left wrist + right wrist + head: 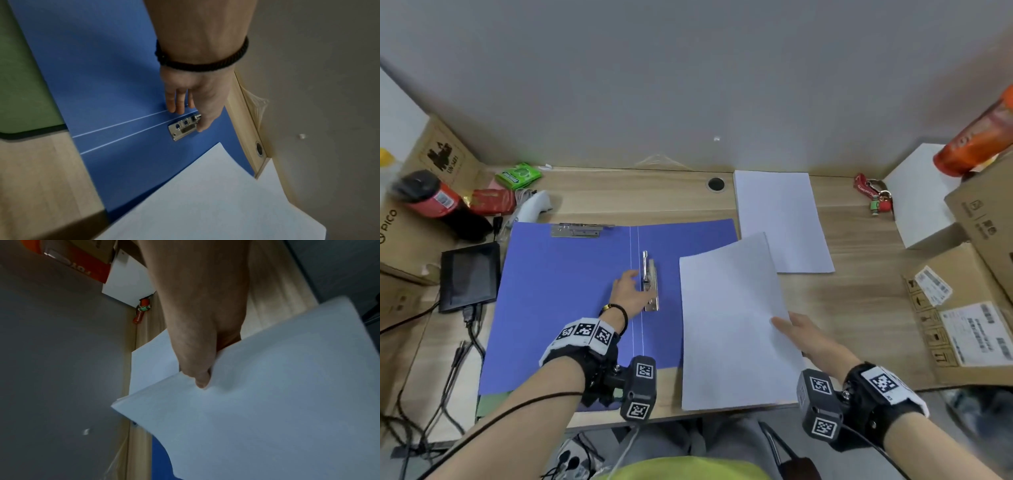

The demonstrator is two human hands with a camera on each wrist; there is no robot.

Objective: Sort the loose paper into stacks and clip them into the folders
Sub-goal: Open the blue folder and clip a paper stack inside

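A blue folder point(568, 291) point(92, 65) lies open on the desk, on top of a green folder point(493, 401) point(20, 81). A metal clip point(653, 303) point(182, 129) sits just right of its spine, lever raised. My left hand point(631, 293) point(197, 105) rests there, fingers straight on the folder and thumb against the clip. My right hand point(801, 332) point(201, 366) pinches a stack of white paper point(729, 325) point(205, 203) point(277, 402), thumb on top, over the folder's right half. A second paper stack point(780, 219) point(152, 363) lies flat behind it.
A second metal clip point(578, 230) sits at the folder's top left. On the left are cardboard boxes, a red bottle point(431, 198), a white controller point(534, 205) and a black device point(469, 274) with cables. On the right are a white box point(921, 198), boxes and a red keyring point(873, 195).
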